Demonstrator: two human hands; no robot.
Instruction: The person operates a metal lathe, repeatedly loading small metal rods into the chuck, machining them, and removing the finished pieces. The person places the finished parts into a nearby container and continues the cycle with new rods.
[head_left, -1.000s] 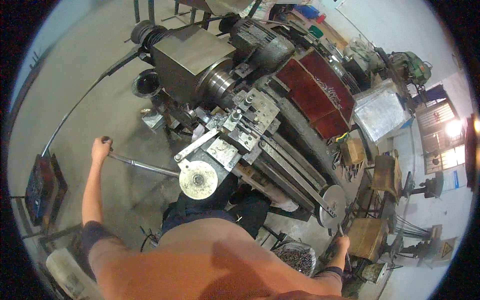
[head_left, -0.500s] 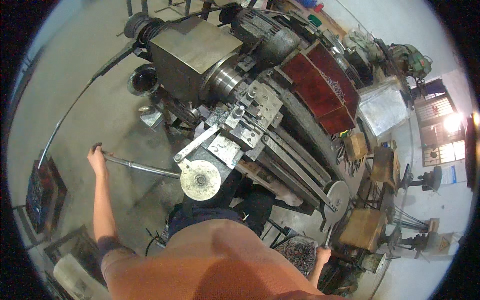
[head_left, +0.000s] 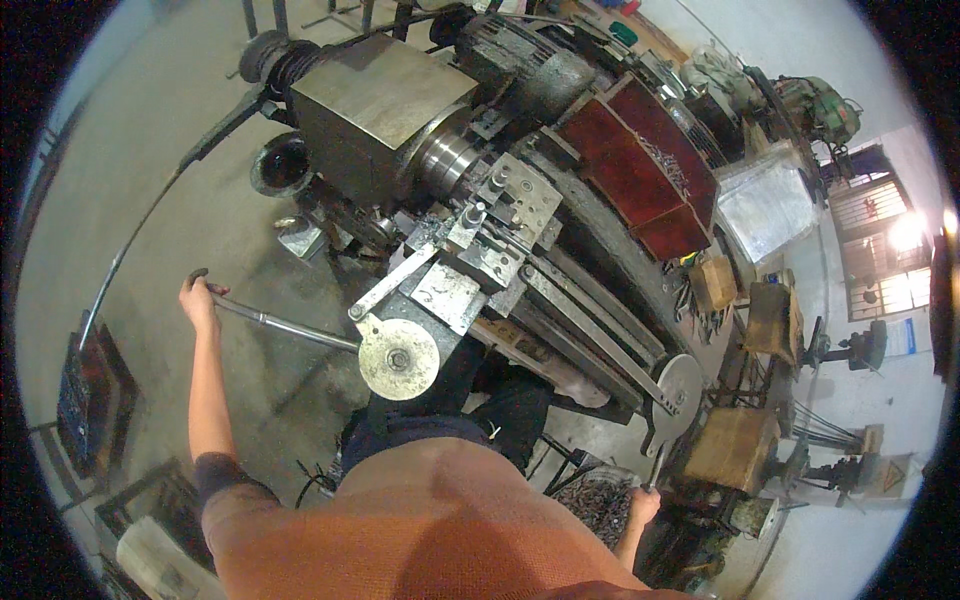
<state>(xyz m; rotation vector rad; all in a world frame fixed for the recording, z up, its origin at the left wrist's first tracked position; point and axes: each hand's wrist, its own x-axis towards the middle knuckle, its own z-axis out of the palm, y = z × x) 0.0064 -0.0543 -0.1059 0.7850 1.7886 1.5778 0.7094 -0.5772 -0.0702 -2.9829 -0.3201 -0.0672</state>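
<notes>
since a second ago my right hand [head_left: 642,503] has dropped lower and further out to the right, down toward the bin of metal swarf [head_left: 598,497], while my left hand [head_left: 198,298] has stayed on the far end of the long steel lever [head_left: 285,326], which has barely swung. now, seen from above at the old lathe [head_left: 480,190]: the left hand is clenched round the lever's bent tip, arm stretched straight out over the concrete floor [head_left: 150,200]. the lever runs from that hand to the hub behind the round handwheel [head_left: 398,358] on the carriage apron, just in front of my dark trousers. the right hand looks closed on a thin rod or handle [head_left: 655,465] hanging below the smaller disc wheel [head_left: 680,385] at the tail end of the bed, though it is too small for me to be sure of the grip. the tool post [head_left: 500,215] sits just beside the chuck [head_left: 450,155], with chips scattered round it. to my mind, doing this well means keeping the pull square to the lever with the wrist in line, feeding the force in steadily rather than jerking, and bracing with the right side so my body stays clear of the handwheel and chuck.
</notes>
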